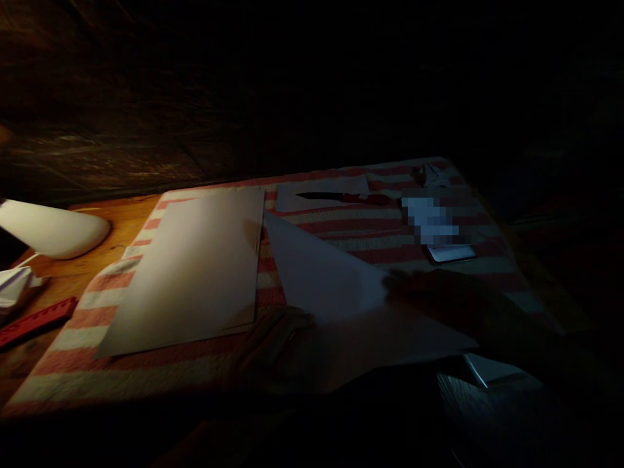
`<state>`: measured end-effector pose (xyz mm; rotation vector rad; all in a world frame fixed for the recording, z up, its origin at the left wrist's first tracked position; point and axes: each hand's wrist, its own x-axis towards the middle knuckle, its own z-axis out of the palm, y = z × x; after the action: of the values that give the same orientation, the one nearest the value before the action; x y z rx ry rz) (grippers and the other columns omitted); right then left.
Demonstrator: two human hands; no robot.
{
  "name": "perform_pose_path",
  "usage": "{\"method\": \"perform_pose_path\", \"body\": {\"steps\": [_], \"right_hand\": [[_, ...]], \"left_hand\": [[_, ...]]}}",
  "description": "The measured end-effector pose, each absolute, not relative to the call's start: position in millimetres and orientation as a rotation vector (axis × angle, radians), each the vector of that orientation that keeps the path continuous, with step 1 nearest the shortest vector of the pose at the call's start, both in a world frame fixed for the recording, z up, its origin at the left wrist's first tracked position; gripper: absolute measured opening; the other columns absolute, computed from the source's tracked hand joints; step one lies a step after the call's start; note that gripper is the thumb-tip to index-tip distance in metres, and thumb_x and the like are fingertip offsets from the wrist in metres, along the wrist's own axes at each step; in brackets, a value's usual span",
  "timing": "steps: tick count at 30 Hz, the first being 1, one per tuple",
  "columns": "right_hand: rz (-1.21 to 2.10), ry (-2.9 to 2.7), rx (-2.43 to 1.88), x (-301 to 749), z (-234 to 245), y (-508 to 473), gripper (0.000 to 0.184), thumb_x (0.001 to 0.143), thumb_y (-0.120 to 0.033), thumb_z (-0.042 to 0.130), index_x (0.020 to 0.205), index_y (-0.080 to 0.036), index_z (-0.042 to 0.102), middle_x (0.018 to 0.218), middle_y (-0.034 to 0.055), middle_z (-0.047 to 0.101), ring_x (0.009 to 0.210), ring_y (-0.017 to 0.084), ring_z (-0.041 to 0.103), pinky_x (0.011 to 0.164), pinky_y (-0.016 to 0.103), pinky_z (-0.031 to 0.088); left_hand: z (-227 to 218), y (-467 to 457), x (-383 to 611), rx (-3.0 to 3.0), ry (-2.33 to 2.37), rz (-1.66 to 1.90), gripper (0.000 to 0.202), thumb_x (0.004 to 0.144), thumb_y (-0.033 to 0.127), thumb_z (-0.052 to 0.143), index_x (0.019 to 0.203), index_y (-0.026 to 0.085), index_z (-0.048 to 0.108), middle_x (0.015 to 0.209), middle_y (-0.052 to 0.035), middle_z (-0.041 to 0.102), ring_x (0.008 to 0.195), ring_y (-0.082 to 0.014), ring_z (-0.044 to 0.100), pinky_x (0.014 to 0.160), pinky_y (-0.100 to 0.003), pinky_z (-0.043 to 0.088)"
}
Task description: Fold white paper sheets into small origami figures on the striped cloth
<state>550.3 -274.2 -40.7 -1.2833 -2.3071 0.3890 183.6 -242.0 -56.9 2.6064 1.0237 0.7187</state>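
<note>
A white sheet of paper (331, 273) lies at a slant in front of me, its lower part in shadow and its far corner pointing away. At its near left edge is my left hand (277, 344), fingers curled against the paper. My right hand (433, 292) reaches in from the right, its fingertips closed at the sheet's upper right edge. Darkness hides most of both hands. Left of this sheet lies a flat stack of white paper (195, 266), lit by the lamp.
A red-handled knife (365, 199) rests across a smaller paper piece (297, 203) at the back. A phone (451, 253) with a lit screen lies right. At left are a white lamp (73, 231) and a red strip (39, 322). A striped cloth (97, 316) covers the table.
</note>
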Motion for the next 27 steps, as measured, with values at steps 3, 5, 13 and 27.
{"method": "perform_pose_path", "body": {"steps": [3, 5, 13, 27], "right_hand": [[0.458, -2.300, -1.303, 548, -31, -275, 0.044, 0.101, -0.024, 0.051, 0.140, -0.040, 0.060, 0.137, -0.0032, 0.068, 0.120, 0.025, 0.069, 0.100, 0.041, 0.060], [0.480, -2.272, -1.311, 547, -28, -276, 0.042, 0.102, -0.026, 0.050, 0.140, -0.040, 0.061, 0.132, -0.0023, 0.071, 0.116, 0.025, 0.070, 0.098, 0.040, 0.061], [0.487, -2.197, -1.357, 550, -40, -270, 0.034, 0.101, -0.030, 0.051, 0.129, -0.038, 0.069, 0.119, -0.0013, 0.075, 0.104, 0.025, 0.074, 0.090, 0.038, 0.064], [0.382, -2.282, -1.286, 563, -52, -273, 0.037, 0.093, -0.035, 0.061, 0.130, -0.033, 0.068, 0.120, 0.0034, 0.074, 0.108, 0.028, 0.071, 0.092, 0.043, 0.061]], "left_hand": [[-58, -241, 180, 2.633, 1.041, 0.671, 0.031, 0.096, 0.018, 0.048, 0.117, 0.023, 0.070, 0.118, -0.0089, 0.072, 0.112, -0.0263, 0.068, 0.095, -0.041, 0.060], [-59, -241, 178, 2.653, 1.048, 0.640, 0.031, 0.096, 0.018, 0.050, 0.118, 0.025, 0.071, 0.118, -0.0080, 0.072, 0.112, -0.0272, 0.068, 0.093, -0.042, 0.061], [-59, -242, 181, 2.641, 1.013, 0.625, 0.032, 0.100, 0.024, 0.053, 0.128, 0.029, 0.065, 0.114, -0.0062, 0.071, 0.111, -0.0262, 0.067, 0.094, -0.044, 0.061], [-53, -247, 177, 2.512, 1.046, 0.656, 0.031, 0.102, 0.030, 0.046, 0.127, 0.025, 0.064, 0.126, -0.0104, 0.066, 0.113, -0.0262, 0.066, 0.093, -0.039, 0.061]]}}
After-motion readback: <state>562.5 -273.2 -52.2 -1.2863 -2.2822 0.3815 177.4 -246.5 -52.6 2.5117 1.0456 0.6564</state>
